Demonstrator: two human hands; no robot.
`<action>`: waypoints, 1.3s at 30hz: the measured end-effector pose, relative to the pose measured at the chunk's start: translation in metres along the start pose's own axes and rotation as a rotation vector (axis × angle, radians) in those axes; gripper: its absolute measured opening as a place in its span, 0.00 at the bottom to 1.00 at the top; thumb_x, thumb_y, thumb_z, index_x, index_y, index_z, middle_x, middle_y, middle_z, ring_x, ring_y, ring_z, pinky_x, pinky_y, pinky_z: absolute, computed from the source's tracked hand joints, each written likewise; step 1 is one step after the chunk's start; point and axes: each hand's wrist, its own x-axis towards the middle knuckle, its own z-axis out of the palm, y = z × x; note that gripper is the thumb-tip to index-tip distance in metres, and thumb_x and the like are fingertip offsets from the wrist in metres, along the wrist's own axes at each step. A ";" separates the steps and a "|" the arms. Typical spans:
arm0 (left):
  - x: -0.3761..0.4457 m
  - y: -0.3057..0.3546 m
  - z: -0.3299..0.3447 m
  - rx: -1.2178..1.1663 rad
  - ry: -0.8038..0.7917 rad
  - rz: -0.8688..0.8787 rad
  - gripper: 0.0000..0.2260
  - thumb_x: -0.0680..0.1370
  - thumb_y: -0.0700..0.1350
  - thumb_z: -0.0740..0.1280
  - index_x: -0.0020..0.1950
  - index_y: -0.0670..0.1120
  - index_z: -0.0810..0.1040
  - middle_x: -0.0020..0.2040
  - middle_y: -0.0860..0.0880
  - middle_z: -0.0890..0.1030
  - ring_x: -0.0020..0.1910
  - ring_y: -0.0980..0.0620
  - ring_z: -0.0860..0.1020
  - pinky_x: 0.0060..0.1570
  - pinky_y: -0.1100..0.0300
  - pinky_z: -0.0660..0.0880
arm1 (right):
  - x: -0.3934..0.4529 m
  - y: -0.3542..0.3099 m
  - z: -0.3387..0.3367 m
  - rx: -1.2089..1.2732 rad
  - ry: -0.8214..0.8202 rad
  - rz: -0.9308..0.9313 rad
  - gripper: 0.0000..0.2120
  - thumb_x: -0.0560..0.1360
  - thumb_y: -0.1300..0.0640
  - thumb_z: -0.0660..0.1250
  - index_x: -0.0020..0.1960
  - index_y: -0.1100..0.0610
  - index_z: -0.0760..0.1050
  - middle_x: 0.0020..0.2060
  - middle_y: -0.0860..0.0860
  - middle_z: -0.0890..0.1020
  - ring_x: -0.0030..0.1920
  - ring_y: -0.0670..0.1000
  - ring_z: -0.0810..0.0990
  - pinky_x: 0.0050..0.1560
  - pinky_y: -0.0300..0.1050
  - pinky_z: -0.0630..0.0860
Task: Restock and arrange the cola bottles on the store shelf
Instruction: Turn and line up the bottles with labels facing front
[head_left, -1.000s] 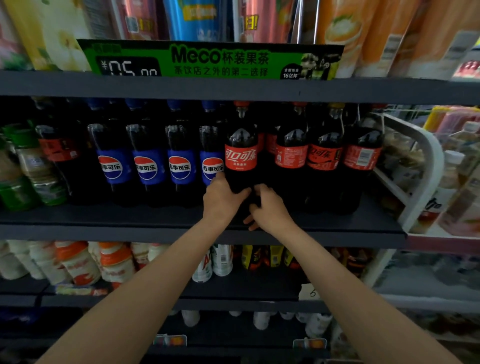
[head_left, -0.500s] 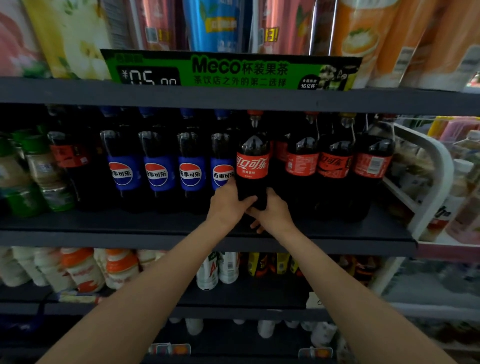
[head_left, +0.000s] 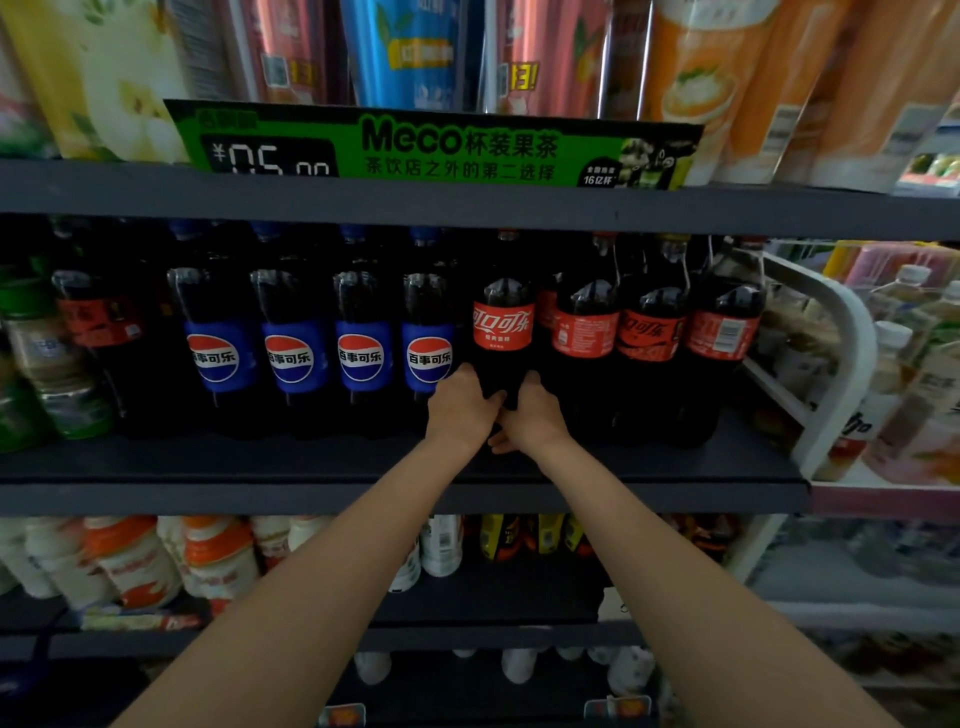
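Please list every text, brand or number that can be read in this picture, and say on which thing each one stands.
"Meco 杯装果茶", "茶饮店之外的第二选择", "¥05.00", "16亿杯": green shelf sign.
"百事可乐": blue-label cola bottles.
"可口可乐": red-label bottle gripped by left hand and right hand.
Neighbouring red labels, upper-shelf cups and lower-shelf bottles: too blurred to read.

Dark grey shelf at my chest level. On it, left to right: green-capped bottles, four upright Pepsi bottles, then red-label cola bottles; front cola bottle stands just beside the last Pepsi.
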 end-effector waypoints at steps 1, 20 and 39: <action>0.001 0.000 0.000 0.000 -0.002 0.001 0.15 0.76 0.43 0.66 0.59 0.36 0.71 0.57 0.38 0.78 0.56 0.41 0.76 0.49 0.55 0.72 | 0.001 0.000 0.001 0.000 0.001 0.002 0.26 0.78 0.64 0.60 0.73 0.57 0.54 0.60 0.61 0.73 0.34 0.53 0.78 0.35 0.47 0.81; -0.021 -0.025 -0.012 0.003 0.124 0.137 0.12 0.76 0.39 0.64 0.60 0.40 0.76 0.54 0.42 0.81 0.53 0.46 0.80 0.50 0.57 0.76 | 0.001 -0.005 -0.003 -0.111 -0.074 0.032 0.28 0.79 0.57 0.61 0.73 0.58 0.51 0.65 0.63 0.70 0.40 0.58 0.82 0.33 0.45 0.80; -0.013 -0.028 -0.028 0.285 0.235 -0.071 0.22 0.75 0.51 0.67 0.60 0.37 0.70 0.59 0.39 0.76 0.61 0.42 0.73 0.56 0.52 0.73 | -0.005 -0.015 -0.005 -0.076 -0.115 0.109 0.32 0.79 0.60 0.62 0.76 0.56 0.47 0.65 0.63 0.69 0.47 0.60 0.82 0.48 0.54 0.81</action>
